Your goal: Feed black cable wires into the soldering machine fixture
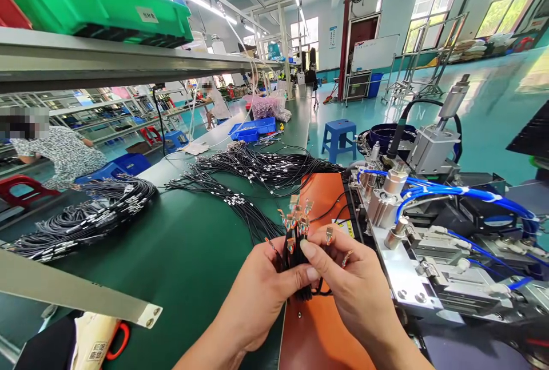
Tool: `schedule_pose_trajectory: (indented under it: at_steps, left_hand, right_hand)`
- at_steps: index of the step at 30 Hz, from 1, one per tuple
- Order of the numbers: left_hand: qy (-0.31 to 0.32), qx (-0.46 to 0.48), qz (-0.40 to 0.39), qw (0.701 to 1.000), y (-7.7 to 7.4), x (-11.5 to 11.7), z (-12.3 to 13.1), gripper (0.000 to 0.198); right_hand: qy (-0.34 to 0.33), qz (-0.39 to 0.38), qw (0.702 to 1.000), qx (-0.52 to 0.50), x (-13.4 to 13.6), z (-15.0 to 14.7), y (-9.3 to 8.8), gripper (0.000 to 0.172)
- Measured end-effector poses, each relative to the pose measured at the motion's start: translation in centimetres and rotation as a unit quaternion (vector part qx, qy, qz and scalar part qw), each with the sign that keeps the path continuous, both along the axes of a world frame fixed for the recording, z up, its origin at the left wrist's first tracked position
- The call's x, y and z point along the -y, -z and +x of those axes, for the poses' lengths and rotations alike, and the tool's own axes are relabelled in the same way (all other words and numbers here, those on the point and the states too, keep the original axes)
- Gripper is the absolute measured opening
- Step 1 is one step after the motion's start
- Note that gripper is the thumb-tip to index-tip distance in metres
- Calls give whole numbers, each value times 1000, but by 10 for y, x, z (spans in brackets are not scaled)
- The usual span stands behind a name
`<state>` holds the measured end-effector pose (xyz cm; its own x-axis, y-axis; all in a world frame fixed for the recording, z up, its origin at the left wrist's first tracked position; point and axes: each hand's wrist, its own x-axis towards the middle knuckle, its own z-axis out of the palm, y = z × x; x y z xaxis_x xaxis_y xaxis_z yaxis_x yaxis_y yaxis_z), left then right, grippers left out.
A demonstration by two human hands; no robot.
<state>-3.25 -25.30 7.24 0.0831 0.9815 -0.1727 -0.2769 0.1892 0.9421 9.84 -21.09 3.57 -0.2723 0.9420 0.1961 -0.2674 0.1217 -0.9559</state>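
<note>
In the middle of the head view, my left hand [261,290] is wrapped round a bundle of black cables [303,293]. Their upper ends show coloured wires with small connectors [294,218] fanned out above my fingers. My right hand [351,273] presses against the same bundle from the right, thumb and fingers closed on some of the cables. One connector [329,235] sticks up by its forefinger. Both hands are above an orange plate [317,330]. Behind them, a large pile of black cables [266,170] with white labels lies on the green table [193,261].
A machine [398,204] with metal cylinders and blue hoses stands at the right. Another cable bundle [98,218] lies at the left. Farther back are a blue tray [253,128] and a blue stool [338,135]. Overhead, a shelf bears a green bin [98,1]. A person [60,155] sits at left.
</note>
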Motion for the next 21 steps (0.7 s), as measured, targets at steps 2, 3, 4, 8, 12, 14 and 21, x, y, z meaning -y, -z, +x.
schedule_pose_trajectory:
  at_steps: [2,3,4,8,12,14,21]
  left_hand:
    - [1,0,0,1000,-1,0,-1,26]
    - [-1,-1,0,1000,-1,0,-2,25]
    - [-5,-1,0,1000,-1,0,-2,25]
    - [-15,1,-4,1000,1,-1,0,26]
    - [-33,-3,-12,999,5,-1,1,28]
    - [-38,7,-15,999,5,-1,1,30]
    - [-57,-9,13,998,1,-3,-1,27]
  right_hand:
    - [8,7,1000,5,0,1,1,18]
    - [14,6,1000,6,1,1,2,19]
    - [19,6,1000,6,1,1,3,20]
    - [33,7,999,-1,2,0,5,18]
    - [30,-6,1000,2,0,-1,8,19]
    - [34,-15,999,-1,-1,-2,9,20]
    - [23,-29,999,-29,-4,-3,8,21]
